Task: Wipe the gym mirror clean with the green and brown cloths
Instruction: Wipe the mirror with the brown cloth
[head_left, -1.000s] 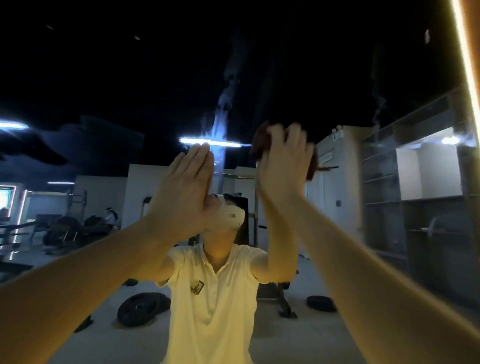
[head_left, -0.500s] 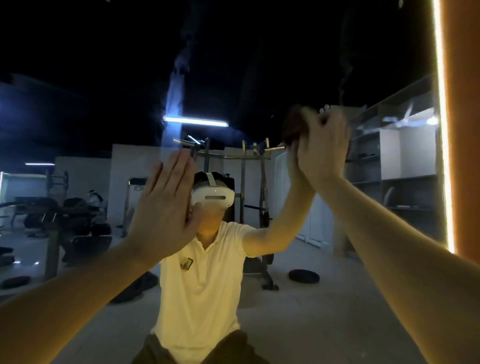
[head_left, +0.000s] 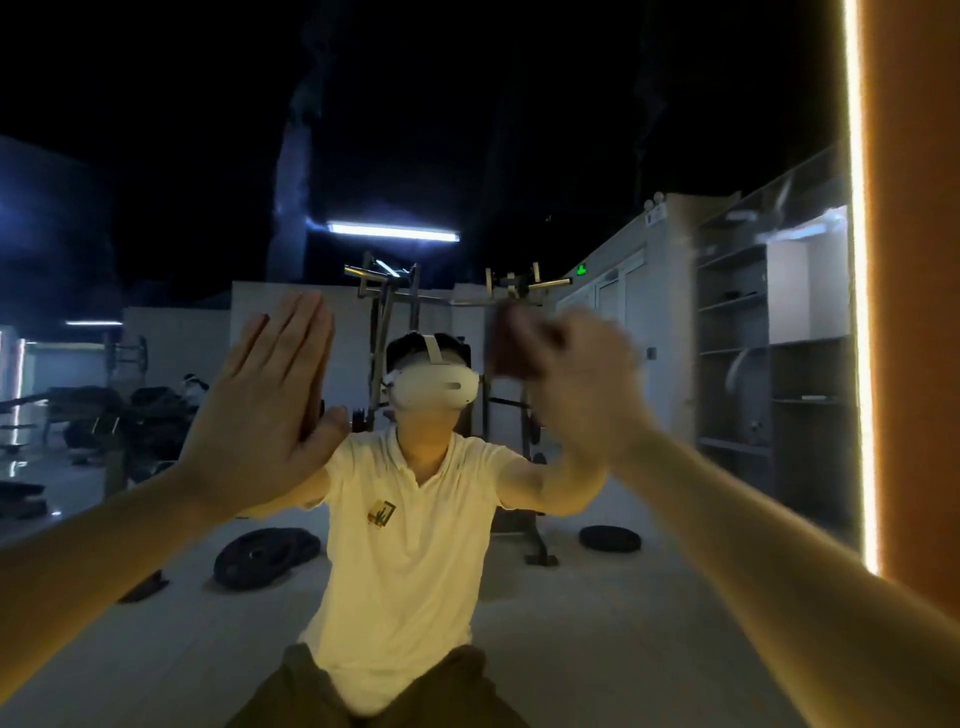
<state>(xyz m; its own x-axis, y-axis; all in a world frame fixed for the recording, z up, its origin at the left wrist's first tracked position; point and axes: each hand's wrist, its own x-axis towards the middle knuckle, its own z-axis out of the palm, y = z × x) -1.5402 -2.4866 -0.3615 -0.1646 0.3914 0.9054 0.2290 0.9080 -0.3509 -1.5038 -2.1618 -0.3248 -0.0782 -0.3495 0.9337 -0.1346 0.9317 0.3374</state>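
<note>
**Left hand** (head_left: 260, 400): fingers straight and close together, palm laid flat against the mirror (head_left: 675, 613). No cloth shows round its edges. Whether the green cloth lies beneath the palm cannot be told.

**Right hand** (head_left: 584, 387): level with the left hand and well apart from it, smeared by motion. Its fingers appear bent over the brown cloth (head_left: 511, 345). The cloth bulges out past the fingertips on the side toward the left hand and is pressed to the glass. The blur hides the exact grip.

**Step in hand, by judgement:** rubbing the glass with the brown cloth while the left hand braces.

**Handling:**
- The cloth is soft, light and limp, and will bunch and slide under the fingers. It is best taken as a wad under the whole palm, fingers hooked over its upper edge.
- The mirror is stiff, smooth and breakable. Flat, even pressure suits it, not a push from the fingertips.
- A bare palm on glass is likely to leave marks that need a further pass.

The lit strip (head_left: 860, 260) beyond the right hand marks the mirror's edge.
</note>
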